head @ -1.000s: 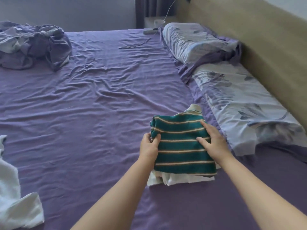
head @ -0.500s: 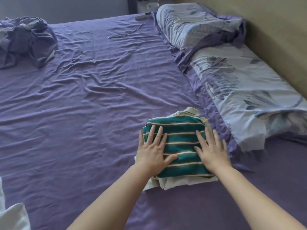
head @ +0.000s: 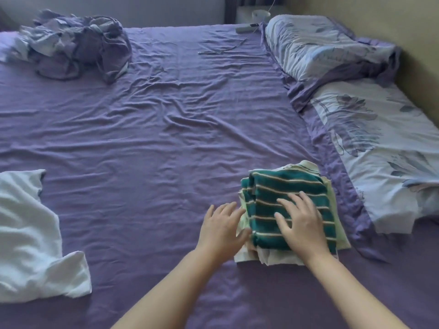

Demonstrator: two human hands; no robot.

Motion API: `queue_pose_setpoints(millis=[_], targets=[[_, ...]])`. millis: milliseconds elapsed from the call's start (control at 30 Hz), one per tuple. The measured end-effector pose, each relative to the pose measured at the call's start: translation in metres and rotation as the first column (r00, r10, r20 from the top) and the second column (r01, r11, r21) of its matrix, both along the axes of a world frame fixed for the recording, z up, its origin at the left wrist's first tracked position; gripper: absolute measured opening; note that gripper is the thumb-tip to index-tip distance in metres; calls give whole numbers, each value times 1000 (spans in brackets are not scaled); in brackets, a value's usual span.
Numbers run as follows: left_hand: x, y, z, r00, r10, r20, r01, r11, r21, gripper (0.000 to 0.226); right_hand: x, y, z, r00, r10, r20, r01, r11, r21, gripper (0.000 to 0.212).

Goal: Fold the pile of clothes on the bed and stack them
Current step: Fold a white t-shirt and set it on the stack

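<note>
You are looking down at a wide bed (head: 166,119) covered in a wrinkled purple sheet. Near its right side, a folded green garment with thin cream stripes (head: 280,193) is sitting on top of a small stack of pale folded clothes (head: 268,257), whose white and light green edges are showing below and to the right. Your right hand (head: 301,224) is lying flat on the striped garment, fingers spread and straight, pressing down on it. Your left hand (head: 223,229) is hovering at the left edge of the stack, fingers spread and relaxed, holding nothing; the blur makes it unclear whether the fingertips are touching the fabric. A white garment (head: 31,243) is lying unfolded at the left edge of the bed, well apart from the stack. A crumpled heap of purple and pale cloth (head: 78,46) is sitting at the far left corner. Two floral pillows (head: 370,129) are lining the right side, against a tan headboard (head: 403,32). A thin cable (head: 221,49) is trailing across the far part of the sheet
</note>
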State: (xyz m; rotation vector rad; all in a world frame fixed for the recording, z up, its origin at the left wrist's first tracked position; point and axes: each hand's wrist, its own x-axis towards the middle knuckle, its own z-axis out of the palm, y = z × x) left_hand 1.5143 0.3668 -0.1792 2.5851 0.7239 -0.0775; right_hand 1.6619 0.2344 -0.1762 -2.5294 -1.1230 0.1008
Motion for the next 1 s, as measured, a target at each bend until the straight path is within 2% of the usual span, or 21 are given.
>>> queue_pose_setpoints(millis=[67, 200, 367, 533, 633, 733, 833, 900, 967, 1000], targets=[[-38, 11, 2, 994, 103, 19, -102, 994, -36, 67, -33, 20, 3, 996, 87, 35, -89, 994, 65, 33], [-136, 44, -10, 963, 264, 48, -266, 964, 19, 47, -110, 65, -9, 957, 291, 10, -290, 948, 129, 36], [-272, 88, -23, 933, 361, 9, -358, 920, 161, 36, -218, 115, -34, 878, 477, -29, -472, 875, 106, 36], [-377, 121, -34, 850, 524, -59, -511, 846, 151, 54, -311, 160, -41, 763, 642, -73, -637, 766, 81, 40], [-414, 139, -43, 834, 545, -84, -534, 836, 127, 52, -357, 186, -53, 732, 657, -181, -658, 750, 64, 38], [-431, 157, -54, 835, 535, -128, -524, 844, 112, 47, -389, 207, -77, 735, 591, -332, -631, 775, -16, 40], [-442, 173, -71, 832, 533, -156, -508, 844, 172, 43, -412, 218, -91, 748, 618, -244, -646, 761, -55, 40], [-444, 181, -76, 842, 533, -81, -510, 836, 201, 29, -420, 219, -98, 788, 601, -132, -613, 786, -78, 36], [-446, 190, -76, 840, 541, -43, -524, 828, 200, 16, -421, 223, -99, 832, 537, -137, -543, 840, -9, 20], [-447, 194, -71, 827, 561, -29, -552, 820, 150, 12, -419, 227, -92, 855, 470, -220, -468, 881, 66, 12]])
